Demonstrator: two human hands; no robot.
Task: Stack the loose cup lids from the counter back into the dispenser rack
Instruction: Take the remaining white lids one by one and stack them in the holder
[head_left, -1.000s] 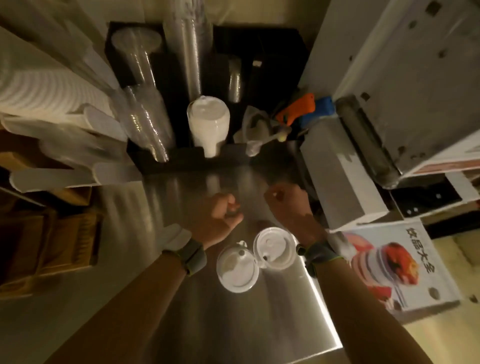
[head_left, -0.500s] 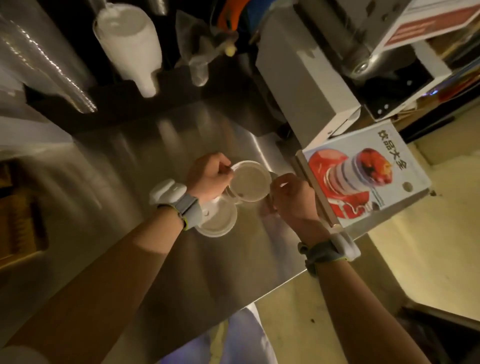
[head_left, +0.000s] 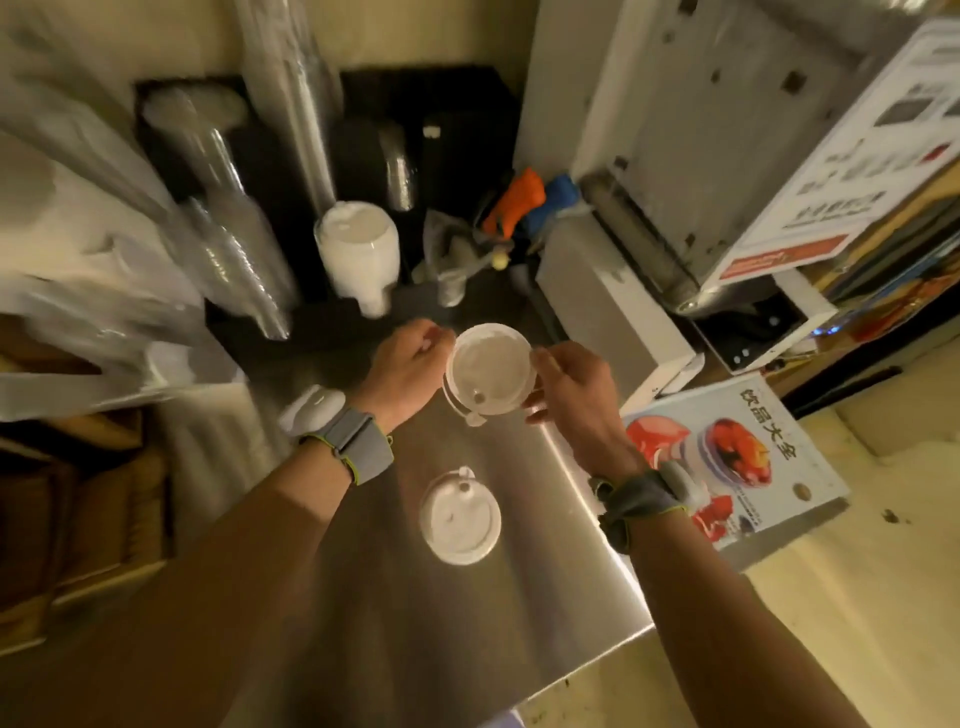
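Observation:
A white cup lid (head_left: 488, 370) is raised above the steel counter (head_left: 524, 582), held on its left rim by my left hand (head_left: 410, 370) and on its right rim by my right hand (head_left: 569, 387). A second white lid (head_left: 460, 517) lies flat on the counter nearer to me, between my forearms. The black dispenser rack (head_left: 363, 156) stands at the back of the counter. A stack of white lids (head_left: 358, 254) stands in it, just beyond my left hand.
Sleeves of clear plastic cups (head_left: 234, 249) lean in the rack at left. A white box (head_left: 613, 312) and a white machine (head_left: 701, 145) stand at right. A picture menu board (head_left: 737, 457) hangs at the counter's right edge. Orange and blue items (head_left: 524, 202) lie behind.
Both hands have lifted one lid off the counter and carried it toward the rack. The other lid stays on the counter. The view has swung up to the rack.

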